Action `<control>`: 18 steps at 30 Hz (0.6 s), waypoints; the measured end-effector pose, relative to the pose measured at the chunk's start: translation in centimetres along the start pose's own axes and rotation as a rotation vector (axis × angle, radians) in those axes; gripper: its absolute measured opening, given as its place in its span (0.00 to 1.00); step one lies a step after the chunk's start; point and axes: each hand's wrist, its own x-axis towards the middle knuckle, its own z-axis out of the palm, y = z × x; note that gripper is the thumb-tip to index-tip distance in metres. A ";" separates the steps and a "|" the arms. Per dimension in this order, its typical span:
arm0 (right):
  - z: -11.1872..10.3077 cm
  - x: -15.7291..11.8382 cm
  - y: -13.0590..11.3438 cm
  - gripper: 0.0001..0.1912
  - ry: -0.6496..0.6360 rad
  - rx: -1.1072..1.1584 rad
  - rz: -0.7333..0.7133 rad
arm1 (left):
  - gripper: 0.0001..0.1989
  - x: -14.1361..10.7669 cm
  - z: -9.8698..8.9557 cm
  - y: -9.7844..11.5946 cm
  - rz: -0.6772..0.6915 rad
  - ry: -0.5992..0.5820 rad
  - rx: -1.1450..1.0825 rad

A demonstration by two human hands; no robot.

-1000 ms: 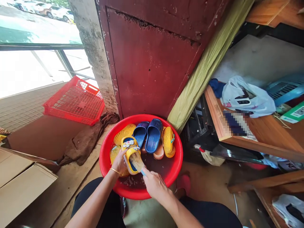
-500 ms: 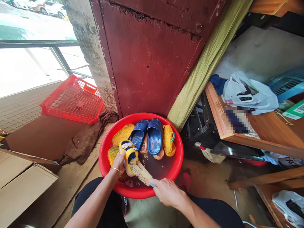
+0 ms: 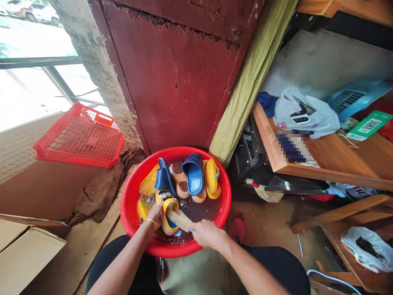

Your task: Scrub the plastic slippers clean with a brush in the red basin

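Low in a red basin (image 3: 125,205) of dark water, my left hand (image 3: 155,214) grips a yellow slipper (image 3: 170,225) with a cartoon figure on its strap. My right hand (image 3: 206,233) is closed round the handle of a scrubbing brush (image 3: 181,220). The brush head, blurred, reaches into the slipper's foot opening. Behind the held slipper a blue slipper (image 3: 163,180) stands tipped on its side, and another blue slipper (image 3: 194,176) lies sole down. Tan slippers (image 3: 178,174) show between them. More yellow slippers (image 3: 211,178) lie at the right and left of the basin.
A red plastic crate (image 3: 82,137) and a brown cloth (image 3: 95,196) lie at the left, by an open cardboard box (image 3: 33,254). Behind the basin stands a dark red door (image 3: 175,90). A wooden desk (image 3: 337,153) holding a white plastic bag (image 3: 307,112) is at the right.
The brush has pushed further into the yellow slipper. The left blue slipper has tipped onto its side, uncovering more of a tan one. My view has shifted slightly right.
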 end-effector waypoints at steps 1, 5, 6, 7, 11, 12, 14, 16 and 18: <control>-0.3 -1.3 1.1 0.22 -0.011 -0.020 0.005 | 0.11 -0.1 0.1 0.0 0.026 0.015 0.018; -1.8 -5.5 4.6 0.20 0.012 -0.059 0.043 | 0.10 -1.4 0.6 -0.2 0.202 0.099 0.076; -1.9 -6.1 5.2 0.20 0.044 -0.013 0.044 | 0.10 -2.0 0.6 -0.3 0.242 0.126 0.093; -1.9 -6.6 5.7 0.21 0.083 0.068 0.034 | 0.10 -2.6 0.6 -0.5 0.288 0.155 0.121; -0.1 -7.2 6.7 0.24 0.299 0.532 0.001 | 0.16 -5.2 0.9 -0.2 0.530 0.181 0.311; 0.6 -7.1 6.8 0.24 0.363 0.623 0.010 | 0.18 -5.7 1.1 0.3 0.585 0.158 0.342; 1.9 -6.7 6.9 0.25 0.475 0.757 0.038 | 0.20 -6.2 2.2 2.1 0.656 0.115 0.380; 2.7 -6.2 6.9 0.26 0.545 0.859 0.047 | 0.20 -6.1 4.1 4.7 0.701 0.092 0.417; 3.0 -5.9 7.1 0.28 0.599 0.944 0.046 | 0.20 -5.4 6.7 7.6 0.688 0.040 0.390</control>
